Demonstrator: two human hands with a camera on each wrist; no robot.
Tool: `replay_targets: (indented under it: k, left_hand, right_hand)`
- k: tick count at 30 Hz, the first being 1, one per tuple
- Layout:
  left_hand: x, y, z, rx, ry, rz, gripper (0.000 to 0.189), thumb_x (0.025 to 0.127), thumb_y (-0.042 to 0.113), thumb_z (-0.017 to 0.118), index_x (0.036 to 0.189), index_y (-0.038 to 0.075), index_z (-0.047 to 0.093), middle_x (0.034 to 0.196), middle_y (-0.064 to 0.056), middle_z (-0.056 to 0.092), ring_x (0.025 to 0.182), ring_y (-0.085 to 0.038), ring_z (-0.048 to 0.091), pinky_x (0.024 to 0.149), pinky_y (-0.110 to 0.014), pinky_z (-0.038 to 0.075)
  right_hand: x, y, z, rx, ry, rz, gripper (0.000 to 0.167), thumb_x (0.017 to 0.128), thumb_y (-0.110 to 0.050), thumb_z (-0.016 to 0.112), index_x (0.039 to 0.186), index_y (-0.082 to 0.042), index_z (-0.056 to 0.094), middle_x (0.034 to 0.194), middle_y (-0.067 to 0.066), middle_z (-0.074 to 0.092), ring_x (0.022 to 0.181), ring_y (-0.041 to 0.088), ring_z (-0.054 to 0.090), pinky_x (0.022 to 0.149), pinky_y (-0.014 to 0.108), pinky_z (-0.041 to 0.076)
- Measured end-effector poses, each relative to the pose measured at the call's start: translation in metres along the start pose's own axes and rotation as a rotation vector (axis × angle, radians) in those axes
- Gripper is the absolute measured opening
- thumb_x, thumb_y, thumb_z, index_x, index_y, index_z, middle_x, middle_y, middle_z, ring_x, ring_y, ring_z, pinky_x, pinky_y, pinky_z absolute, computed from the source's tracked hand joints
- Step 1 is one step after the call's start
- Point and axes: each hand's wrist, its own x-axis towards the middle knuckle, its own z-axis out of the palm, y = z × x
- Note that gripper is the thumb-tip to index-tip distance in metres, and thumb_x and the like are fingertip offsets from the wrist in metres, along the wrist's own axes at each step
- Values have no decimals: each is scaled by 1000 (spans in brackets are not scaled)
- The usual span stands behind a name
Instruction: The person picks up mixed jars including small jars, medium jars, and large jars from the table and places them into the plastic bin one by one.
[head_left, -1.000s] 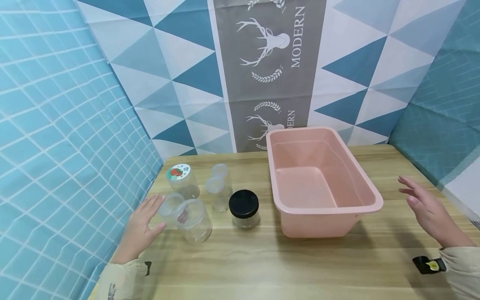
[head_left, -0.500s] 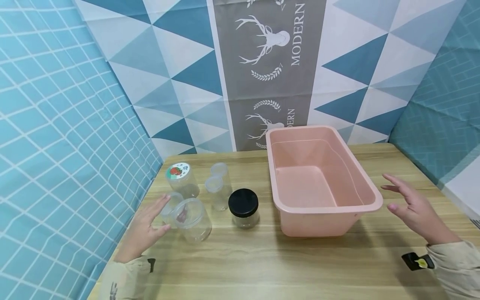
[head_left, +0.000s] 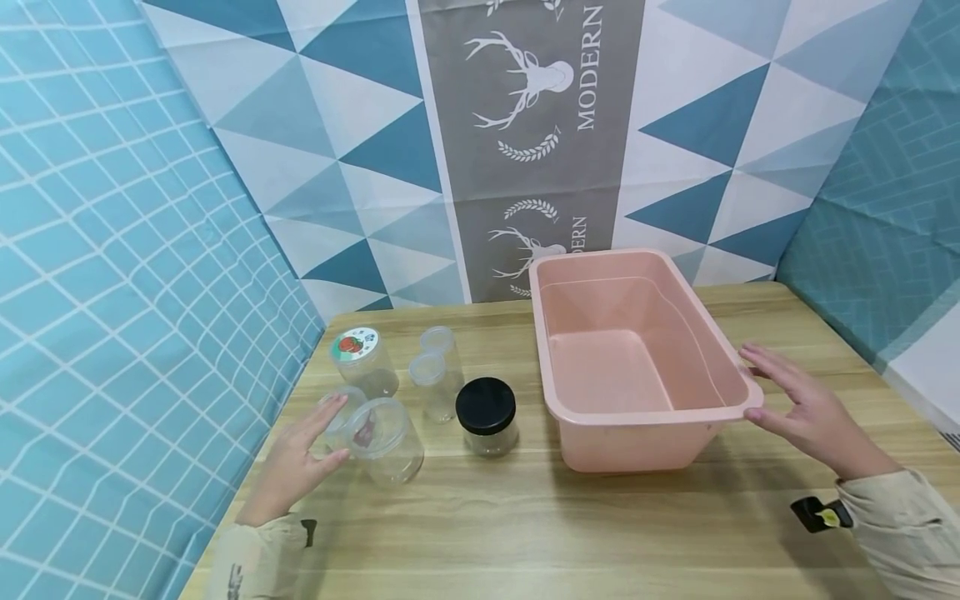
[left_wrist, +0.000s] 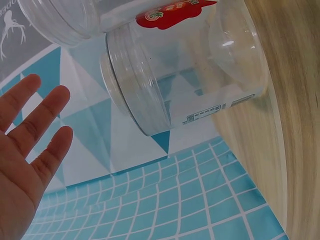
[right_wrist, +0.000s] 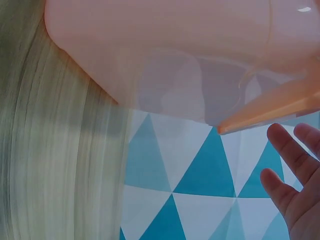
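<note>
My left hand (head_left: 296, 458) hovers with spread fingers just left of a clear jar (head_left: 390, 454) with a see-through lid. Behind its fingers, a second clear jar (head_left: 348, 400) is partly hidden. In the left wrist view a clear jar (left_wrist: 195, 65) with a red label stands apart from the fingers (left_wrist: 52, 112). On the right, my right hand (head_left: 806, 412) reaches the near right corner of a pink plastic basin (head_left: 637, 446), fingers extended at its rim. The right wrist view shows the fingertips (right_wrist: 282, 137) close beside the rim; contact cannot be told.
A jar with a tomato-printed lid (head_left: 356, 343) stands behind the left jars. Two slim clear containers, one nearer (head_left: 431, 387) and one farther (head_left: 442, 340), stand beside a black-lidded jar (head_left: 487, 408). Everything rests on a wooden table (head_left: 480, 533), with patterned cloth walls (head_left: 382, 183) around.
My right hand has moved left from the table's right side to the basin's rim. The left hand has shifted slightly right, closer to the front jar. Jars and basin have stayed put.
</note>
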Motion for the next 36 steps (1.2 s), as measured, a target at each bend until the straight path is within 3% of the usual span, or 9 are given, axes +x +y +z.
replay_targets:
  k: [7,13,18,24,31,36]
  left_hand:
    - [0,-2,4,-2,-46,-27,67,74,22,75,134,3,52,129,-28,53,114,-52,49,87,-67,37]
    - [0,-1,5,-12,-39,0,65,76,24,75,133,1,53,129,-27,54,113,-51,51,87,-67,38]
    - [0,0,6,-23,-36,4,64,76,22,75,132,0,54,129,-27,54,113,-51,51,87,-66,39]
    - [1,-1,9,17,-51,16,63,77,26,74,130,0,55,126,-28,55,111,-49,53,86,-66,40]
    - [1,1,16,38,-68,19,60,76,22,74,127,-4,56,126,-26,56,110,-48,54,87,-65,40]
    - [1,0,19,38,-40,45,60,76,23,76,129,2,57,125,-24,58,109,-46,56,88,-61,43]
  right_hand:
    - [-1,1,3,-5,-4,-17,75,70,-2,81,139,-5,50,144,-28,32,130,-11,27,96,5,19]
    - [-2,0,3,-13,-10,-21,75,69,-4,82,138,-11,53,144,-26,35,130,-11,29,96,3,21]
    - [-3,-3,3,-11,-14,-25,73,67,0,82,135,-9,56,144,-24,36,129,-12,30,95,2,24]
    - [-3,-4,2,-28,-18,-9,73,68,-2,82,135,-12,56,144,-27,35,128,-14,29,93,1,24]
    - [-4,-2,6,7,25,-14,72,67,-3,83,134,-11,57,144,-22,39,128,-12,33,94,2,27]
    - [-3,-2,8,26,29,0,68,72,-4,81,135,-14,57,144,-22,40,127,-12,34,93,2,27]
